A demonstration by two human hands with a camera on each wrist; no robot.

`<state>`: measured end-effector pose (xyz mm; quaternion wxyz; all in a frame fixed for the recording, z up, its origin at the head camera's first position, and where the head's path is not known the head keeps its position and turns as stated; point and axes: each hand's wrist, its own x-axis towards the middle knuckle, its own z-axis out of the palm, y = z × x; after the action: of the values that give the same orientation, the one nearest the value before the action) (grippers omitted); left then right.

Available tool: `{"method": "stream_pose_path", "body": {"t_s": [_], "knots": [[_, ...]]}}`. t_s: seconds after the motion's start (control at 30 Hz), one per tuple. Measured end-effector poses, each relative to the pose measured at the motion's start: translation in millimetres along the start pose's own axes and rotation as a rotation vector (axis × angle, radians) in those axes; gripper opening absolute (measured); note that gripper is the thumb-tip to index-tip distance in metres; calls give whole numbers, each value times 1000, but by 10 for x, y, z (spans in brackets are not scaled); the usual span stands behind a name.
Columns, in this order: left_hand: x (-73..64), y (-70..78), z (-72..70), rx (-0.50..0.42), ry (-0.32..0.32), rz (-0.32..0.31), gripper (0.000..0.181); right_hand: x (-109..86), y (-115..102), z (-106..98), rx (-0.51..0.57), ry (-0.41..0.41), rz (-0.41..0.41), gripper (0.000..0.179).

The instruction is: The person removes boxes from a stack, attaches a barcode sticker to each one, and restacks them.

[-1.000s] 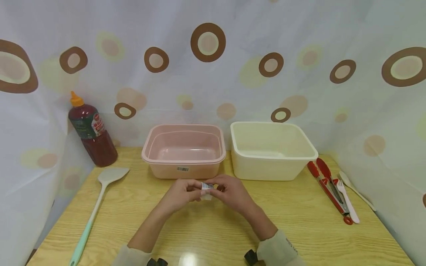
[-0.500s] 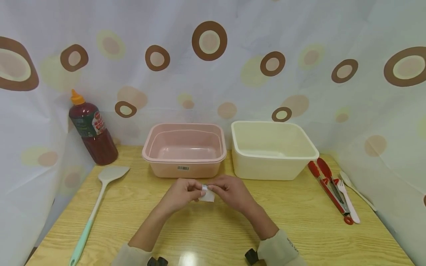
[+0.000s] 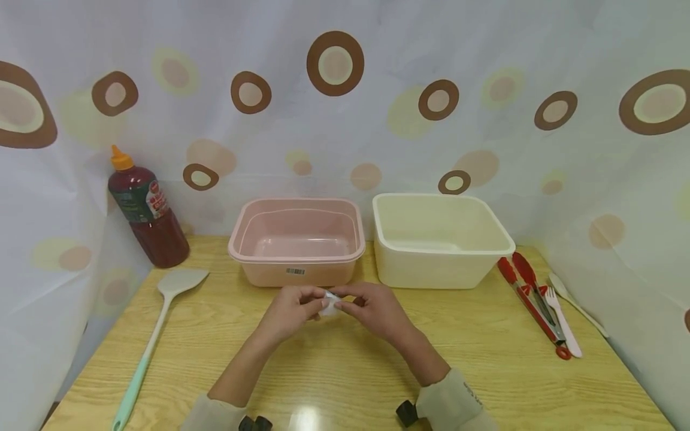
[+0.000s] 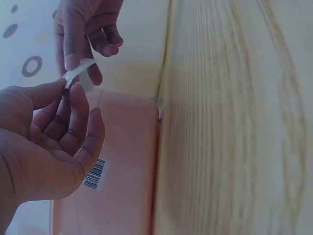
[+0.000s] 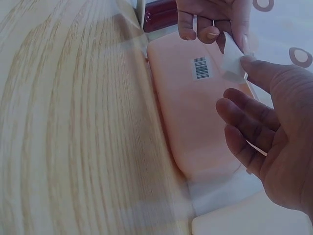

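Both hands meet just in front of the pink basin (image 3: 299,274), over a small white paper-like piece (image 3: 331,305). My left hand (image 3: 289,312) pinches its left side between thumb and finger. From the other side, my right hand (image 3: 375,308) pinches it by thumb and fingertips. In the left wrist view the white piece (image 4: 80,68) looks thin and bent, seen nearly edge-on. The right wrist view shows a flat, pale face of the piece (image 5: 233,61) hanging between the hands. What kind of thing it is I cannot tell. A barcode label (image 5: 201,67) sits on the basin's front.
A cream basin (image 3: 436,269) stands right of the pink one. Red-tipped tongs (image 3: 533,302), a pale fork (image 3: 563,323) and a spoon (image 3: 579,308) lie at the right. At the left are a turner (image 3: 156,329) and a red sauce bottle (image 3: 151,221) with an orange cap.
Between the fingers the white piece has turned: printed lines faced up, then a blank flap hung lower, and now it shows shorter. Both hands stay in nearly the same place.
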<state>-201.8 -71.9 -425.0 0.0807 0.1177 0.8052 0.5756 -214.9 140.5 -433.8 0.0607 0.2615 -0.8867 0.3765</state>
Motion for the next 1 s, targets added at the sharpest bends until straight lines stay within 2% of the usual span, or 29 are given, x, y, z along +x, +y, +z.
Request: {"method": "stream_pose_path", "body": {"t_s": [0.37, 0.6, 0.8, 1.0], "knots": [[0, 21, 5, 15, 23, -31, 15, 8, -21, -6, -21, -45, -25, 17], [-19, 19, 8, 68, -1, -7, 13, 5, -6, -5, 1, -49, -20, 16], [-23, 22, 17, 90, -10, -9, 13, 13, 7, -22, 6, -57, 42, 20], [-14, -9, 31, 87, -16, 3, 14, 7, 12, -46, 20, -46, 93, 15]]}}
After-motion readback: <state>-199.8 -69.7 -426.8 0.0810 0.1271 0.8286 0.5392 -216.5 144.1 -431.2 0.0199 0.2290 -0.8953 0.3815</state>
